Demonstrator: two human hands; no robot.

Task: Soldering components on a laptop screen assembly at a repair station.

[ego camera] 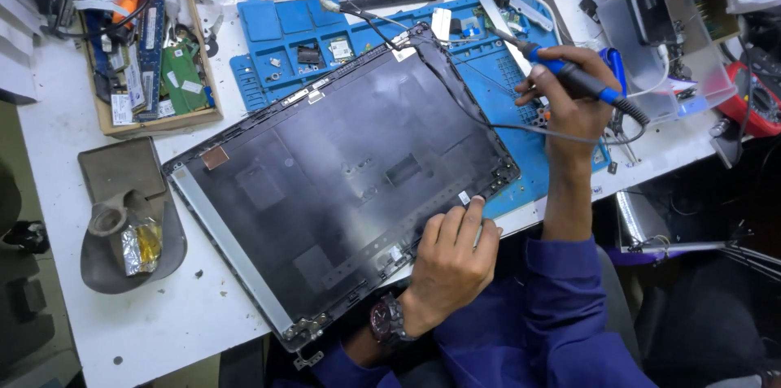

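We press our left hand (450,262), fingers flat, on the laptop lid shell (342,185); our right hand (569,99) grips the blue-handled soldering iron (582,83) over the blue mat (488,54)

Laptop lid shell (342,185): black, grey strip along its edge. Work mat (521,168) at 1 o'clock: bright blue. Soldering iron (579,79): blue and black. Counter (163,323): white, speckled. Sleeve (561,315): dark blue. Wristwatch (384,319): dark red-black.
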